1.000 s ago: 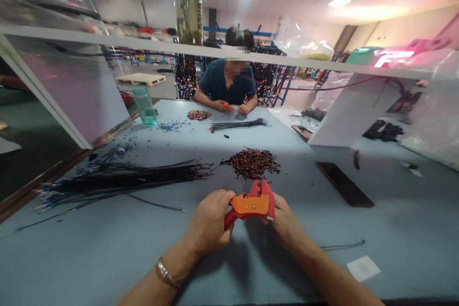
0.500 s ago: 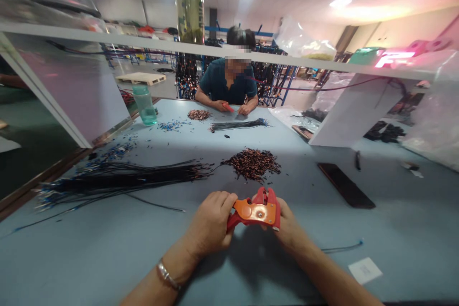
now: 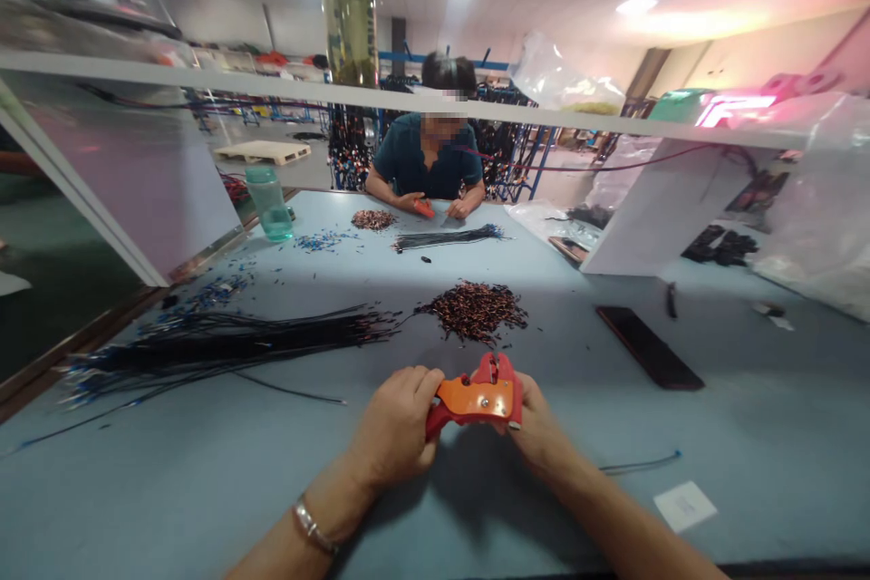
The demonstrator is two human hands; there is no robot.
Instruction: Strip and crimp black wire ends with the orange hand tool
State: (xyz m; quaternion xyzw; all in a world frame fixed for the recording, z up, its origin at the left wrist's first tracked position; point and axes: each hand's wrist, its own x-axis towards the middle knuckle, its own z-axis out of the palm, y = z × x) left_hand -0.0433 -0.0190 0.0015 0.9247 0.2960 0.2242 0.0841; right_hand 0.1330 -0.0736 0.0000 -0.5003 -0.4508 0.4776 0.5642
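Observation:
My left hand (image 3: 398, 426) is wrapped round the handles of a red and orange hand tool (image 3: 476, 401), held level above the table. My right hand (image 3: 536, 421) is behind the tool's head at its right end; its fingers are mostly hidden there, and what they hold cannot be made out. Just beyond the tool lies a pile of small dark and copper-coloured pieces (image 3: 478, 310). A long bundle of black wires (image 3: 231, 340) with blue ends lies to the left. One short wire (image 3: 639, 466) is by my right forearm.
A dark phone (image 3: 649, 346) and a white paper square (image 3: 685, 506) lie at the right. Across the table (image 3: 557, 526) sits a person (image 3: 430, 159) holding a red tool. A green bottle (image 3: 269, 204) stands at the back left, and a white shelf (image 3: 544, 116) spans above.
The tool's red jaws appear closer together than before. The whole view has shifted slightly, with both hands still at the tool.

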